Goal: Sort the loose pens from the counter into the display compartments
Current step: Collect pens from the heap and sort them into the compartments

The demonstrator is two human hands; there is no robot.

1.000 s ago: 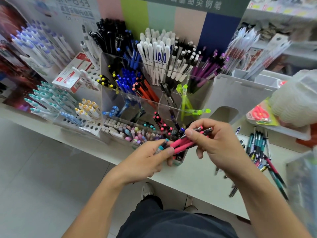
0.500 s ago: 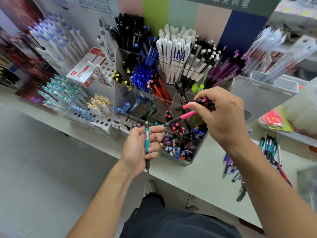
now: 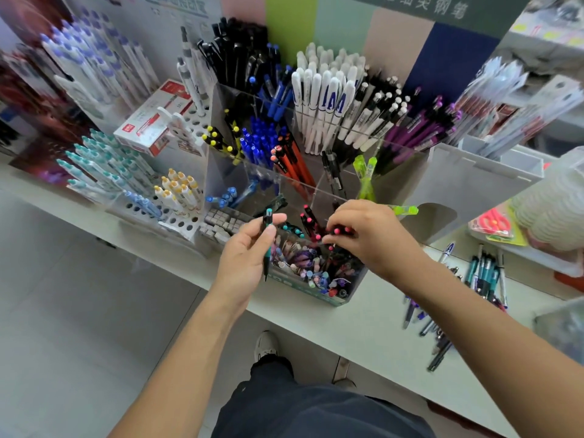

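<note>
The left hand [image 3: 245,251] is raised in front of the clear acrylic pen display with compartments [image 3: 278,188], palm turned toward the camera, forearm running up from the lower left; its grip is clenched around a slim teal-and-black pen [image 3: 268,245], pinched upright between thumb and fingertips with the teal cap on top. The right hand [image 3: 369,238] reaches in from the right, back of the hand up, fingers curled down over a front compartment, grasping a bundle of pink-capped pens [image 3: 339,230] among others already standing there. More loose pens in teal, black and purple [image 3: 483,276] lie scattered on the pale tabletop [image 3: 363,324] to the right, well apart from both hands.
</note>
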